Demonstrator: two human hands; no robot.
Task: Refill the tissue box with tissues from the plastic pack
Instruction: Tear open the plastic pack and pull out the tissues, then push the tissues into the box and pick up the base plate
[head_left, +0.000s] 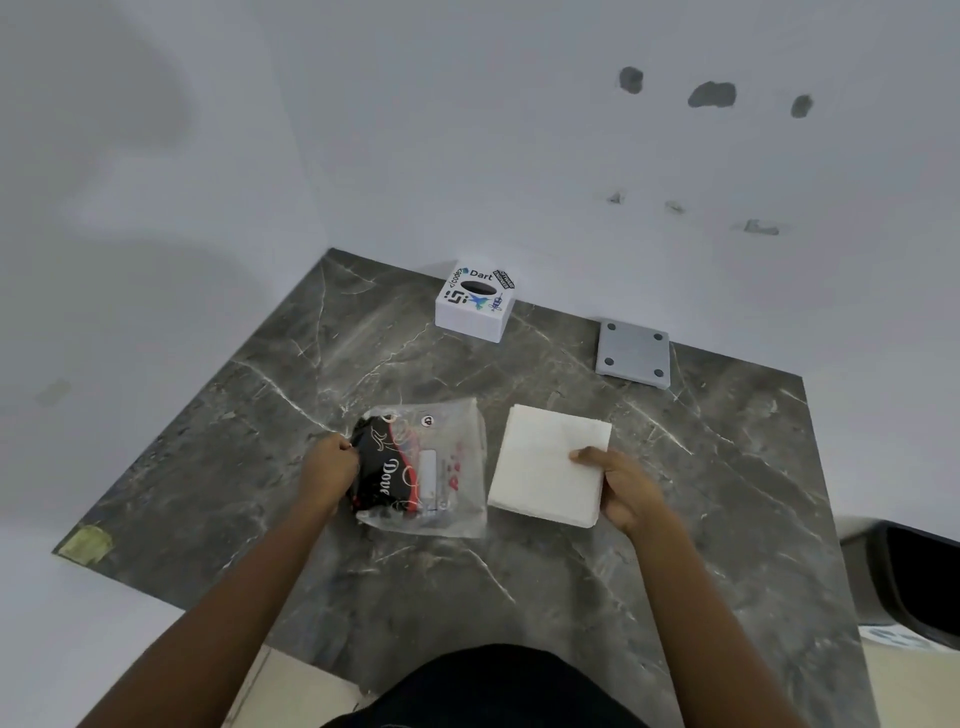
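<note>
A white tissue box (475, 303) with stickers and a dark oval opening on top stands at the back of the dark marble table, against the wall. Its grey bottom panel (634, 352) lies apart, to the right of the box. Mid-table, a mostly clear plastic pack (436, 467) with black and red print lies flattened. My left hand (332, 465) pinches its left end. A stack of white tissues (548, 465) lies just right of the pack, outside it. My right hand (618, 486) grips the stack's right edge, thumb on top.
The marble table (519, 582) sits in a corner of white walls. A yellowish tape patch (88, 543) marks its front left corner. A dark chair (919, 577) stands off the table's right side.
</note>
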